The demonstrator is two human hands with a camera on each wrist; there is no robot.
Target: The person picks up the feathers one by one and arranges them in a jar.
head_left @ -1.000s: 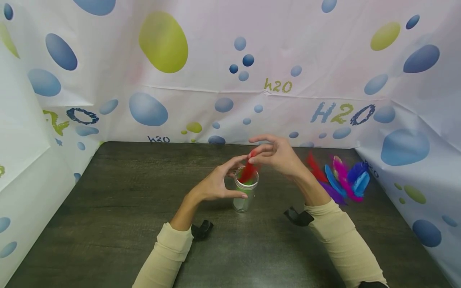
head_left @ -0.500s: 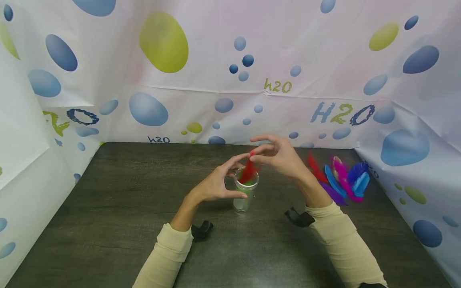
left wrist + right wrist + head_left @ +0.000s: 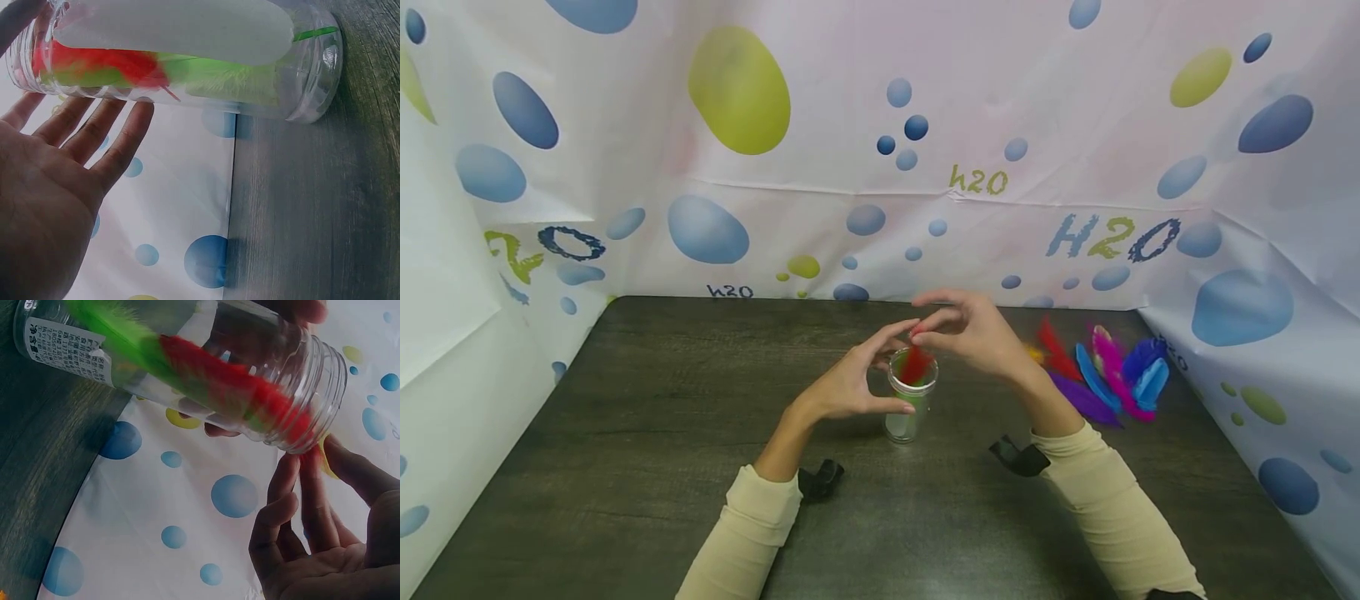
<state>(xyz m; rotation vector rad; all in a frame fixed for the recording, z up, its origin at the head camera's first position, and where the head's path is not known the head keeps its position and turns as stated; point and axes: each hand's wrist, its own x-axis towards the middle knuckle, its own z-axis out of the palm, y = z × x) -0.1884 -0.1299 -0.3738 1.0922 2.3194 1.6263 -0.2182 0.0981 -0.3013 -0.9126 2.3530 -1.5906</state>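
Note:
A clear jar point(image 3: 903, 425) stands upright on the dark table, a green feather point(image 3: 134, 347) inside it. My left hand point(image 3: 848, 383) holds the jar near its top, thumb on the near side and fingers at the far side. With thumb and fingertips, my right hand point(image 3: 981, 335) pinches the upper end of a red feather point(image 3: 913, 367) at the mouth. Most of the red feather hangs inside the jar, beside the green one, as both wrist views show. A white printed label point(image 3: 69, 353) sticks to the jar's lower part.
To the right lies a spread of loose feathers: red point(image 3: 1060, 350), purple point(image 3: 1086, 400), light blue point(image 3: 1097, 379), pink point(image 3: 1123, 375) and dark blue point(image 3: 1144, 357). An orange feather point(image 3: 1034, 353) peeks out by the right wrist. A patterned sheet point(image 3: 820, 125) hangs behind the table.
My right hand has moved slightly down and left, lowering the red feather further into the jar. More of the orange feather shows now. My left hand and the jar stay put.

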